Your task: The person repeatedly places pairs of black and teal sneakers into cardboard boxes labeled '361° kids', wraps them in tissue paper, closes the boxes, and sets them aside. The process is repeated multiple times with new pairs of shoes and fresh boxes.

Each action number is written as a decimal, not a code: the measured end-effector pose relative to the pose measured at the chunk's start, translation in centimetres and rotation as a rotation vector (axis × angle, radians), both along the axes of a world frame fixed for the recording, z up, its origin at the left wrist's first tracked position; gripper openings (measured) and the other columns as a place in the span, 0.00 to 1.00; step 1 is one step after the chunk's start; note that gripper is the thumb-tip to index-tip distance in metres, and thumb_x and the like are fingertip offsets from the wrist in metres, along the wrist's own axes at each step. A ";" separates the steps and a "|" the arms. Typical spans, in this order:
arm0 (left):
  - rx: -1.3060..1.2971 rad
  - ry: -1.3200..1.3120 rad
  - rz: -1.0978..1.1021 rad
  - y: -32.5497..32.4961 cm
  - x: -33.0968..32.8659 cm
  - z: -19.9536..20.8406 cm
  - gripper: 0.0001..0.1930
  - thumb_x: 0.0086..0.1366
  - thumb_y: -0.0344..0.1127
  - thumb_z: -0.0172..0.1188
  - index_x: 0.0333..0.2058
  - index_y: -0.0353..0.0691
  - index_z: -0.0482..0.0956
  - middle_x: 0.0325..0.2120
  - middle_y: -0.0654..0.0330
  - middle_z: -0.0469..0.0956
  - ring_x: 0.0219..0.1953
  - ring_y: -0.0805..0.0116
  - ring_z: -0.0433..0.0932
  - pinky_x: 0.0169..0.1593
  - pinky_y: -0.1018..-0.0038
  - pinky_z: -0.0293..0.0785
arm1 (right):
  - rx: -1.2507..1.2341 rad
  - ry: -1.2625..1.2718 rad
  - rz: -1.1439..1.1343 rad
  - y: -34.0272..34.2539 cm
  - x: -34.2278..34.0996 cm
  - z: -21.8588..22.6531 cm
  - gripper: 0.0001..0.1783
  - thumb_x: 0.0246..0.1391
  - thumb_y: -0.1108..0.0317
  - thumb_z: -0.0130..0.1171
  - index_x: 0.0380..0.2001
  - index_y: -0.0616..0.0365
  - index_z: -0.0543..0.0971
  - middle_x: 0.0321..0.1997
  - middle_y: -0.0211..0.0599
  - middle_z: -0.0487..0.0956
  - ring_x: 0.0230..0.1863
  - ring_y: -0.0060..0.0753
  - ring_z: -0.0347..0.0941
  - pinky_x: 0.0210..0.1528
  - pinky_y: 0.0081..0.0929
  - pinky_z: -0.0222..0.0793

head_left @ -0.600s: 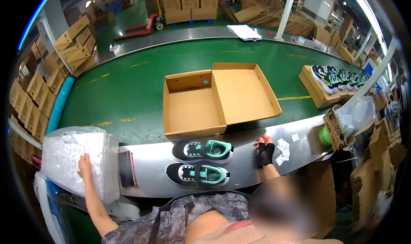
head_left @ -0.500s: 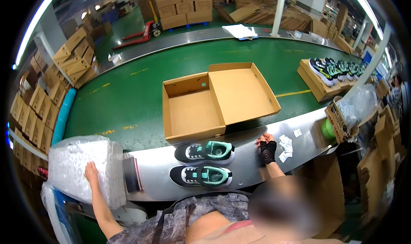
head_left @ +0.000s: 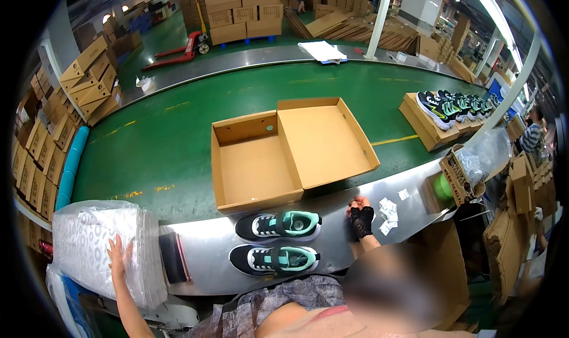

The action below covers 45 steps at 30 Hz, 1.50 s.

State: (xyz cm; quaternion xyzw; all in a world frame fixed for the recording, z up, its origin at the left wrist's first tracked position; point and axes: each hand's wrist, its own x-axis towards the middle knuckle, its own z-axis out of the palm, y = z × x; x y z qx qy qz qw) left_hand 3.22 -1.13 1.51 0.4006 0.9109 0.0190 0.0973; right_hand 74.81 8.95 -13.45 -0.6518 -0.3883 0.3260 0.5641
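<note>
My left hand (head_left: 118, 256) lies with spread fingers on a stack of white patterned sheets (head_left: 83, 237) wrapped in clear plastic. My right hand (head_left: 360, 216), in a black lace fingerless glove, is over the metal ledge (head_left: 207, 243) with its fingers curled together; what they hold, if anything, is hidden. Small white packets (head_left: 388, 212) lie scattered just right of it. Two black, white and mint sneakers, a far one (head_left: 278, 225) and a near one (head_left: 274, 259), sit side by side with toes to the left. Behind them an open brown shoebox (head_left: 258, 166) stands with its lid folded back rightward.
A dark flat case (head_left: 173, 258) lies between the sheets and the sneakers. At the right are several sneakers (head_left: 441, 109) on brown boxes and a carton of plastic bags (head_left: 474, 160). The green belt (head_left: 178, 154) runs behind; stacked cartons (head_left: 53, 154) stand left.
My left hand's fingers have spread wider on the wrapped sheets. My right hand stays beside the packets, fingers still curled. The whole view has shifted slightly; the shoebox and sneakers keep their places.
</note>
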 end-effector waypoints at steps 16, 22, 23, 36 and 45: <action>1.068 0.513 -0.194 4.1 0.8 14.5 0.15 0.65 0.37 0.41 0.43 0.33 0.69 0.29 0.47 0.75 0.31 0.53 0.74 0.34 0.66 0.67 | 0.396 -0.452 0.176 2.0 -2.7 11.8 0.11 0.48 0.68 0.56 0.36 0.61 0.73 0.26 0.35 0.74 0.26 0.24 0.71 0.29 0.19 0.67; 1.072 -0.269 -0.676 15.6 25.5 14.8 0.10 0.64 0.33 0.44 0.35 0.34 0.71 0.23 0.65 0.65 0.27 0.76 0.64 0.30 0.78 0.62 | 0.541 -0.381 0.940 4.6 -13.3 19.9 0.49 0.34 0.57 0.68 0.59 0.58 0.54 0.56 0.48 0.62 0.53 0.39 0.62 0.53 0.34 0.59; 1.079 -0.338 -0.766 17.0 28.6 14.2 0.09 0.64 0.33 0.44 0.34 0.34 0.71 0.23 0.64 0.66 0.25 0.76 0.64 0.28 0.79 0.61 | 0.448 -0.259 1.020 4.8 -15.2 20.8 0.49 0.36 0.57 0.68 0.59 0.58 0.53 0.57 0.47 0.61 0.54 0.38 0.62 0.54 0.33 0.58; 0.477 0.112 -1.061 22.6 35.5 3.8 0.28 0.59 0.47 0.51 0.52 0.34 0.62 0.54 0.42 0.59 0.60 0.50 0.51 0.59 0.47 0.42 | -0.129 -0.205 -0.223 18.6 0.2 16.7 0.30 0.43 0.56 0.61 0.45 0.67 0.68 0.38 0.47 0.75 0.38 0.40 0.71 0.43 0.29 0.65; 0.539 -0.009 -0.368 22.4 20.2 -4.8 0.35 0.56 0.57 0.51 0.54 0.36 0.60 0.57 0.48 0.54 0.57 0.53 0.58 0.53 0.43 0.51 | 0.258 -0.460 -0.700 15.6 16.6 12.8 0.33 0.38 0.60 0.61 0.48 0.62 0.65 0.41 0.51 0.74 0.44 0.50 0.70 0.45 0.36 0.64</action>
